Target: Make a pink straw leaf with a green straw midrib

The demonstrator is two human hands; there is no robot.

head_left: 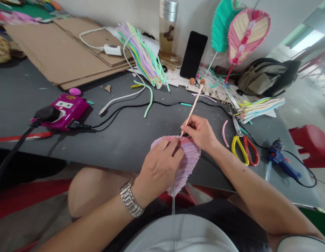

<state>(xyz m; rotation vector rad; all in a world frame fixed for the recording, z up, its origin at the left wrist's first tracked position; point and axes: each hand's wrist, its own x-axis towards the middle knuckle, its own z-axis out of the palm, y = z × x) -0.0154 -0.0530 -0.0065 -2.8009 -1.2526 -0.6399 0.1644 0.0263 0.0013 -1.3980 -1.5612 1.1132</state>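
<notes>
A pink and lilac leaf-shaped craft fan (187, 168) with a ribbed surface lies at the table's near edge, its narrow end pointing toward my body. My left hand (162, 164), wearing a metal watch, rests over the fan with curled fingers gripping its upper part. My right hand (200, 133) pinches a thin pale wooden stick (193, 108) at the fan's top edge. The stick slants up and away, its far end by a small brown ball (202, 81); whether they touch, I cannot tell. My left fingertips are partly hidden against the fan.
Yellow-and-red-handled scissors (242, 147) and a blue glue gun (282, 157) lie right. A purple power strip (65, 112) with black cords sits left. Behind are cardboard sheets (54, 52), bundled coloured strips (141, 56), a phone (194, 54), a bottle (167, 31) and a finished pink-cream fan (248, 36).
</notes>
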